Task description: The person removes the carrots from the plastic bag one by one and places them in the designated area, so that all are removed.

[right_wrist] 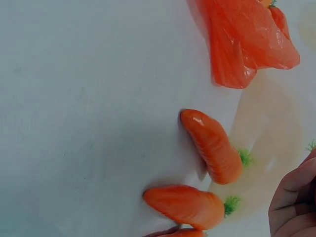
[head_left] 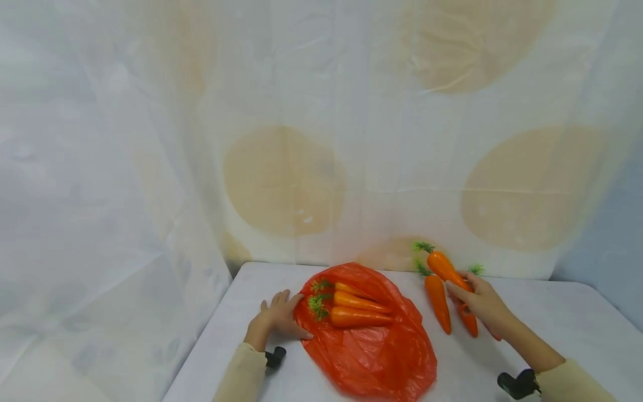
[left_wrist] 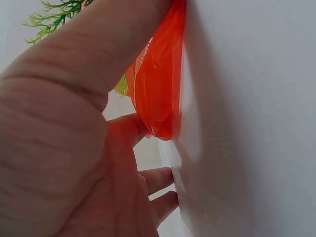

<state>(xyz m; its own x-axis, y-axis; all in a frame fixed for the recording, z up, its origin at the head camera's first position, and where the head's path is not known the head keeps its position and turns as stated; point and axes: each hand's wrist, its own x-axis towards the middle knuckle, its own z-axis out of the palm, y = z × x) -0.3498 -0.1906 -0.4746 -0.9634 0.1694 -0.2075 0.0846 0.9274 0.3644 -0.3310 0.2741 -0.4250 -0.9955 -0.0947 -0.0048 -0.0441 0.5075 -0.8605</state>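
A red plastic bag (head_left: 372, 357) lies spread on the table, with several orange carrots (head_left: 359, 317) with green tops on it. At its left edge my left hand (head_left: 282, 317) rests with fingers spread, thumb and forefinger against the plastic. The left wrist view shows the bag's edge (left_wrist: 158, 94) beside the thumb. To the right, my right hand (head_left: 479, 301) grips a carrot (head_left: 443, 267) by its lower part, lifted and tilted with its leafy top pointing up-left. Below that hand lie more carrots (head_left: 438, 304), partly hidden by it. In the right wrist view curled fingers (right_wrist: 291, 197) show at the edge.
The white table (head_left: 552, 312) backs onto a hanging white sheet (head_left: 382, 139) with beige circles. Another white sheet (head_left: 100, 195) hangs along the left side. Loose carrots (right_wrist: 185, 205) lie spaced apart to the bag's right.
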